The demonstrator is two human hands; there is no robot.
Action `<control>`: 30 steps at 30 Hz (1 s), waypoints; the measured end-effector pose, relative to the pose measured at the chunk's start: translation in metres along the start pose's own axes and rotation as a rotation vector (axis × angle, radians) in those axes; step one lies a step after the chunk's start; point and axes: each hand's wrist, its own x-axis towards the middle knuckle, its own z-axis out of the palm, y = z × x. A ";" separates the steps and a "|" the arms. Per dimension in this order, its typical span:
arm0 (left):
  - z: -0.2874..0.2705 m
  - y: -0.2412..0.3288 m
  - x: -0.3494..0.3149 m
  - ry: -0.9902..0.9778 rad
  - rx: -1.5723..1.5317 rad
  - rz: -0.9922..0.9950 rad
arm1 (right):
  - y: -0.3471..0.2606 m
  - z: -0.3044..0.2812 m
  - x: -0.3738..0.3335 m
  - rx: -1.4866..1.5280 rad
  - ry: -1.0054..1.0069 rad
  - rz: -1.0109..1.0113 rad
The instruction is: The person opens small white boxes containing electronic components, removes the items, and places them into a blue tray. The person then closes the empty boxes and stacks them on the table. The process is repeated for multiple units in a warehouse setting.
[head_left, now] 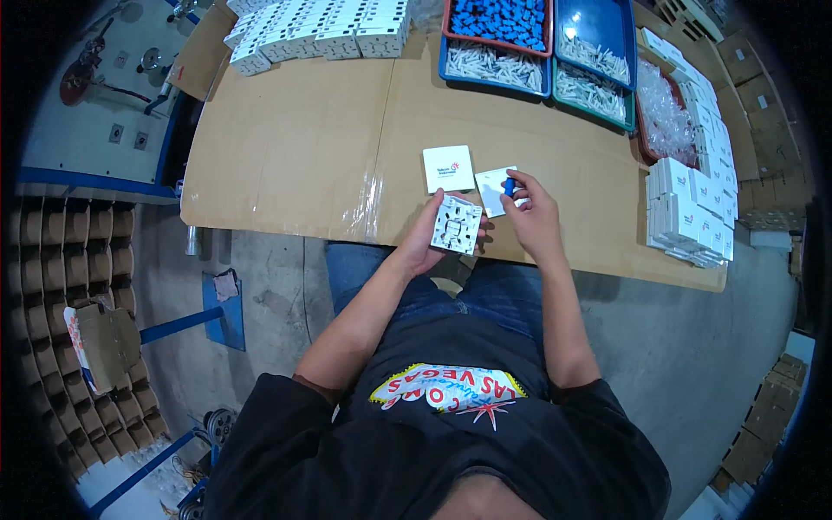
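Observation:
My left hand (pixel 422 238) grips a square white plastic housing (pixel 457 225), its inner side with dark slots and openings facing up. In my right hand (pixel 536 217), a small blue plastic piece (pixel 510 185) is pinched between thumb and fingers. Under that hand lies a white square cover (pixel 491 192), partly hidden by the fingers. A second white square cover (pixel 448 168) with a small red mark rests on the cardboard just beyond my left hand.
Cardboard (pixel 295 147) covers the table. At the back stand a red tray of blue pieces (pixel 498 22), a blue tray of white pieces (pixel 494 68) and a green tray (pixel 594 95). White housings (pixel 321 30) line the back left; stacked white covers (pixel 689 217) stand at right beside plastic bags (pixel 666 117).

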 end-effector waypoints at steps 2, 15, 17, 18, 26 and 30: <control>-0.002 0.002 0.002 -0.001 0.017 -0.019 | 0.007 -0.012 0.019 0.017 -0.062 0.081; -0.007 0.008 -0.001 -0.040 -0.057 -0.056 | -0.075 -0.050 0.229 0.014 0.242 -0.239; -0.006 0.006 0.000 -0.051 -0.072 -0.061 | -0.055 -0.046 0.223 -0.030 0.162 -0.258; -0.006 0.006 0.001 -0.053 -0.067 -0.065 | -0.044 -0.044 0.219 -0.052 0.119 -0.265; -0.011 0.009 0.002 -0.011 -0.106 -0.085 | 0.010 -0.005 0.081 -0.371 -0.088 -0.140; -0.009 0.009 0.004 -0.024 -0.140 -0.104 | 0.017 -0.002 0.045 -0.550 -0.056 -0.158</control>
